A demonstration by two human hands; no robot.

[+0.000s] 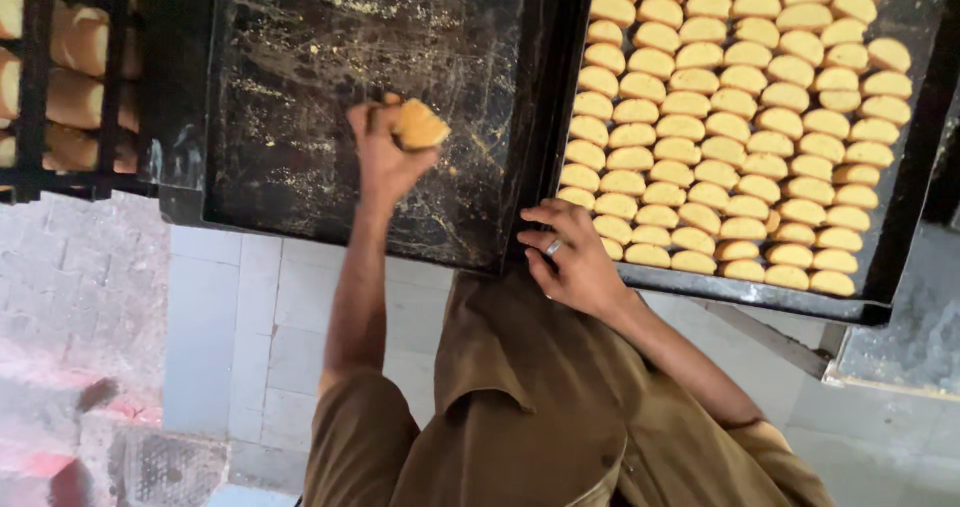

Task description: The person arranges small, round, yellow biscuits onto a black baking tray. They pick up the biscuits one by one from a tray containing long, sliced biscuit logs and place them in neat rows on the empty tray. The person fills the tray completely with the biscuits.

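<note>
My left hand (383,155) is closed on a small yellow chunk (420,125), maybe a sponge or a piece of bread. It presses the chunk against a dark, greasy baking tray (300,77) strewn with yellow crumbs. My right hand (572,257), a ring on one finger, rests with fingers spread on the near left corner of a second dark tray (905,217). That tray is packed with rows of several golden rusk-like biscuits (740,117). The two trays lie side by side, and my brown shirt (540,407) fills the bottom of the view.
A black rack (35,87) holding browned loaves (78,97) stands at the upper left. Pale floor tiles (250,307) lie below the trays, with worn brick paving (70,287) to the left. A grey ledge (900,347) sits at the right.
</note>
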